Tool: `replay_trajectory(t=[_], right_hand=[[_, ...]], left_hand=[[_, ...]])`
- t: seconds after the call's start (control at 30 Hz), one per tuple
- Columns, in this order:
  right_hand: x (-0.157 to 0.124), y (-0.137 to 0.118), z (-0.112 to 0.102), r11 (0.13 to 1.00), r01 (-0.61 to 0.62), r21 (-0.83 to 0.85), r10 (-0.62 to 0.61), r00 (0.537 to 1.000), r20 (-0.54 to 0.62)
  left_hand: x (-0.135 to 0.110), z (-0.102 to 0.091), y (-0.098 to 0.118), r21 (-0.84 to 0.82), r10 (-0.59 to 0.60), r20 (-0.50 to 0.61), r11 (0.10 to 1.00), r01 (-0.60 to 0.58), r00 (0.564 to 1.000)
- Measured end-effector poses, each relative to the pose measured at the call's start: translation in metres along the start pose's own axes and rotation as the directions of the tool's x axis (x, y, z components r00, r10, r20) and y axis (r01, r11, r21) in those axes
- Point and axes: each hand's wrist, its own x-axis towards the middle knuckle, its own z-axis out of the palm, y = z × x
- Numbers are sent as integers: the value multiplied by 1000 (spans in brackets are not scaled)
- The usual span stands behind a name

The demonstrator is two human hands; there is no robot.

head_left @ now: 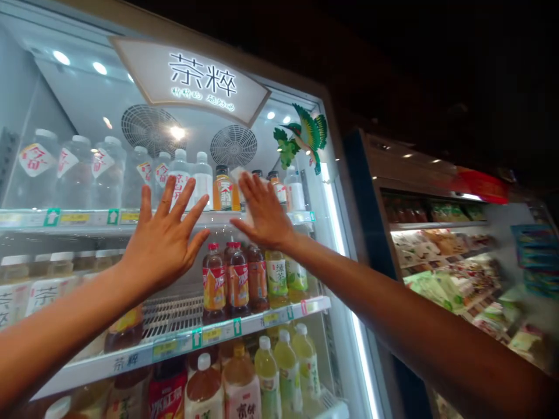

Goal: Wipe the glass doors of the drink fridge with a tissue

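My left hand [162,238] is spread wide with its palm toward the glass door [174,145] of a lit drinks cooler. It holds nothing and looks laid against the glass, before the middle shelf. Farther right and a little higher, my right hand [264,212] lies flat over a white cloth [237,173], pressing it toward the same door. Only small edges of the cloth show; the rest is hidden under the palm. Behind the glass, near that hand, stand an orange drink bottle [222,189] and red-labelled tea bottles [238,273].
Clear water bottles [107,169] line the upper shelf at left. Green-yellow bottles [286,366] stand on the lower shelf. A lit sign [203,81] and a bird sticker [308,137] are on the cooler's upper part. An open chilled display [449,256] with packaged goods stands at right.
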Motion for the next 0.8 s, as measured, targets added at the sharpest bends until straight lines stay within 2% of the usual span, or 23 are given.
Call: replay_trajectory(t=[0.03,0.07,0.1,0.13,0.17,0.2,0.27,0.33,0.37,0.4,0.43,0.5,0.53,0.57,0.63,0.67,0.7,0.73,0.77,0.8], right_hand=[[-6,16,-1,993,-118,17,118,993,-10],[-12,32,-3,965,-260,38,261,965,-28],[-17,46,-4,921,-384,58,387,921,-49],[-22,55,-5,886,-459,70,463,884,-64],[-28,59,-4,877,-475,70,479,874,-75],[-34,58,-4,898,-437,57,440,894,-78],[-45,50,-1,967,-254,7,254,966,-50],[-54,54,0,992,-120,-28,119,993,-16],[-58,62,0,989,-145,-30,144,989,-15],[-61,73,-1,973,-230,-20,230,973,-26],[-65,85,-1,937,-349,1,349,936,-43],[-77,95,-2,836,-548,42,549,833,-68],[-85,89,-2,818,-574,44,575,815,-70],[-94,76,-2,842,-538,33,539,840,-62],[-112,33,-3,948,-319,4,319,948,-7],[-119,11,-4,983,-183,8,183,982,39],[-124,-9,-5,997,-79,21,77,994,76],[-126,-24,-6,999,-33,34,29,995,99],[-127,-34,-6,998,-52,41,48,994,103],[-128,-40,-6,992,-123,40,119,989,85]], left_hand=[[3,4,7,-10,14,4,1000,-14,1000],[6,8,13,-15,27,2,1000,-27,1000],[9,12,19,-14,38,-1,999,-38,999],[11,16,24,-11,48,-6,999,-48,999],[12,19,29,-9,58,-13,998,-58,998],[14,23,33,-10,67,-20,998,-67,998],[16,28,38,-18,83,-31,996,-84,996],[18,30,40,-13,88,-36,996,-89,995],[18,30,41,-6,86,-39,996,-86,996],[18,30,42,4,82,-28,997,-82,996],[17,29,43,11,77,-15,997,-76,997],[12,27,46,12,62,11,998,-62,998],[9,27,48,5,53,21,999,-53,998],[5,26,51,-3,44,31,999,-44,999],[-7,25,56,-19,29,35,999,-28,999],[-13,25,59,-26,27,45,999,-25,999],[-20,24,62,-32,25,49,999,-24,998],[-28,24,65,-38,24,53,999,-22,998],[-37,23,68,-43,19,56,999,-16,998],[-46,22,72,-48,10,60,999,-7,998]])
